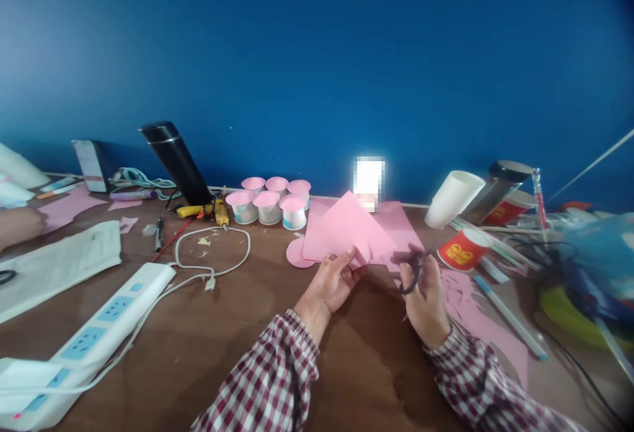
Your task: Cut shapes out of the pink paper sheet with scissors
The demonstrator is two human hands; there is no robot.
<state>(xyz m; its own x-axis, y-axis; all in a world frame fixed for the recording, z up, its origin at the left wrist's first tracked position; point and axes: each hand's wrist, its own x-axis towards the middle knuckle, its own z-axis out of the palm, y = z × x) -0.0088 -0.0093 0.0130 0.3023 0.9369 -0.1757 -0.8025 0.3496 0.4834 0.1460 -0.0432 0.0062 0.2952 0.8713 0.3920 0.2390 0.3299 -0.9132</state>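
My left hand [339,278] pinches the lower edge of a pink paper sheet [347,224], which tilts up with one corner pointing at the wall. My right hand [426,296] is closed around the dark handles of scissors [412,280]; their blades are hard to make out. Behind the held sheet lie more pink sheets [403,220] on the table. A pink paper disc [298,253] rests at their left edge. Several small paper cups [269,207] with pink round tops stand in two rows to the left.
A white power strip [106,333] with cables lies left, near a black flask [178,164]. At right are a red paper cup [464,250], a white cup [453,199] and pink paper scraps [475,306]. Another person's hand [22,226] shows at far left.
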